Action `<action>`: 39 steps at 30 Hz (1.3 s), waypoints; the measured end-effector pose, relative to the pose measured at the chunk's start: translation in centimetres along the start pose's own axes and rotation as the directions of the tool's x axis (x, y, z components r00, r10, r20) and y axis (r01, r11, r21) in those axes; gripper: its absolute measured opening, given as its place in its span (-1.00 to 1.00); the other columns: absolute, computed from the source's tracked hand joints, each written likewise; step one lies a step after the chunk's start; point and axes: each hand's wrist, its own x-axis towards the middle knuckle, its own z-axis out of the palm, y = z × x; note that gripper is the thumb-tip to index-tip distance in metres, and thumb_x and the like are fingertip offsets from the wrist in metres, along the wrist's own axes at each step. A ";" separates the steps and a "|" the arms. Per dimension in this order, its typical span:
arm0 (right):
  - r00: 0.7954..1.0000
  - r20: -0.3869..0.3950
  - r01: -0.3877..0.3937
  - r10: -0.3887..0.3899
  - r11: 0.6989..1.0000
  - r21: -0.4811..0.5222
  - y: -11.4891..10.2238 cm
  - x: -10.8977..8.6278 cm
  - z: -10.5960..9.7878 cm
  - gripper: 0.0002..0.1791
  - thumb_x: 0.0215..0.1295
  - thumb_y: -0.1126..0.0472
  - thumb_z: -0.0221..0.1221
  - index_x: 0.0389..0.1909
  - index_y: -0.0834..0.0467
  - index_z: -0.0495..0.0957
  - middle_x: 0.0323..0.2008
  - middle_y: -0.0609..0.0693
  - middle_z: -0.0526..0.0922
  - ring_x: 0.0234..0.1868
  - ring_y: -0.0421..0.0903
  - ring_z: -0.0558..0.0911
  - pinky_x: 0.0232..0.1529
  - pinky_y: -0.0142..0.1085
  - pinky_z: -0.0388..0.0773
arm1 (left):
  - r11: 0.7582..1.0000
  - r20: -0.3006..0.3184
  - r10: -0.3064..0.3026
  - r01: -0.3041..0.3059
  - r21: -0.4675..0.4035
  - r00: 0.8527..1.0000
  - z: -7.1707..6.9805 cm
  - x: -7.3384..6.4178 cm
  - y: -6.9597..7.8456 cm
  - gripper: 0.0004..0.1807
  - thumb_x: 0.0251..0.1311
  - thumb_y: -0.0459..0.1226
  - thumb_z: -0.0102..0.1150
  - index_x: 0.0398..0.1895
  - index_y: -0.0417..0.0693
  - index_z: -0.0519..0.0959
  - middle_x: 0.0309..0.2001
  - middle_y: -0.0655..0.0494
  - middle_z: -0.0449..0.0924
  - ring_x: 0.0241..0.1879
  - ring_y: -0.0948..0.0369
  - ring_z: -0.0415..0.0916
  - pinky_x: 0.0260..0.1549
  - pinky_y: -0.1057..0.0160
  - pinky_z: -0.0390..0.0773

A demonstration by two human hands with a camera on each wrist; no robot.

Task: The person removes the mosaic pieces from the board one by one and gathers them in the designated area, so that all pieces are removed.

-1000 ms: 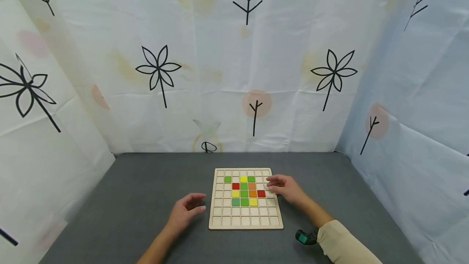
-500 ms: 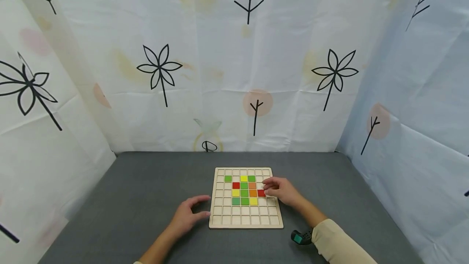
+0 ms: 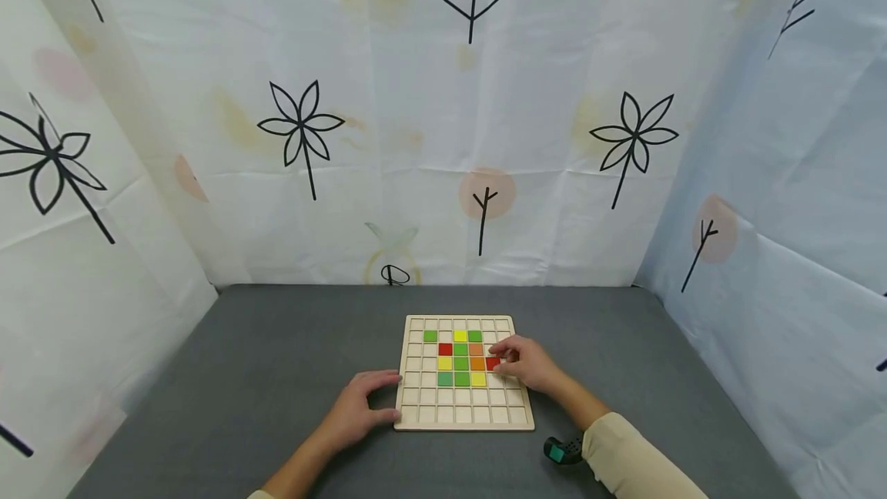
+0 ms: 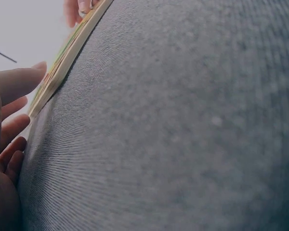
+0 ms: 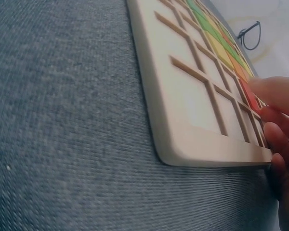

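Note:
A square wooden grid board (image 3: 464,428) lies flat on the table, with several green, yellow, orange and red square tiles in its middle and upper cells. My left hand (image 3: 353,410) is at the board's left edge. Its thumb and forefinger tips meet the rim, and the fingers stay relaxed. Over the right side of the board is my right hand (image 3: 530,364), its thumb tip right at a red tile (image 3: 493,363) that sits in a cell. In the right wrist view the thumb reaches that red tile (image 5: 249,94), while the other fingers bend loosely near the board's edge.
The board rests on a dark grey cloth-covered table (image 3: 305,329). Patterned white fabric (image 3: 416,122) hangs behind and at both sides. A black device with a teal patch (image 3: 563,450) sits by the right sleeve's cuff.
My left hand has moved right and up to the board's left rim. My right hand has moved left, its thumb coming over to the red tile. The tiles keep their cells.

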 end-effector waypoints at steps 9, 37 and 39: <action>0.999 -0.030 -0.013 0.011 0.997 -0.074 0.0 0.0 0.5 -0.73 0.10 0.33 0.39 -0.14 0.22 0.67 -0.32 -0.04 0.52 -0.39 -0.12 0.40 -0.37 -0.33 0.37 | 0.999 0.056 -0.008 0.005 0.046 0.998 -0.1 0.0 0.1 -0.35 -0.16 -0.04 0.55 0.09 -0.02 0.63 0.18 0.12 0.52 0.22 0.01 0.30 0.14 -0.17 0.29; 1.000 -0.008 -0.006 0.005 0.988 -0.157 -0.6 0.5 0.6 -0.80 0.06 0.36 0.40 -0.26 0.17 0.66 -0.38 -0.06 0.49 -0.42 -0.14 0.38 -0.39 -0.29 0.38 | 0.993 0.177 0.021 -0.041 0.111 0.984 -0.6 -0.1 0.1 -0.30 0.01 0.04 0.42 0.22 -0.07 0.55 0.28 0.03 0.43 0.36 -0.10 0.18 0.17 -0.25 0.25; 1.000 -0.004 -0.013 0.013 0.988 -0.155 -0.6 0.5 0.6 -0.80 0.06 0.36 0.40 -0.26 0.17 0.66 -0.37 -0.06 0.50 -0.42 -0.13 0.39 -0.39 -0.29 0.39 | 0.993 0.189 0.018 -0.040 0.114 0.982 -0.6 -0.1 0.1 -0.30 0.02 0.06 0.41 0.23 -0.06 0.54 0.30 0.03 0.42 0.37 -0.11 0.16 0.17 -0.27 0.23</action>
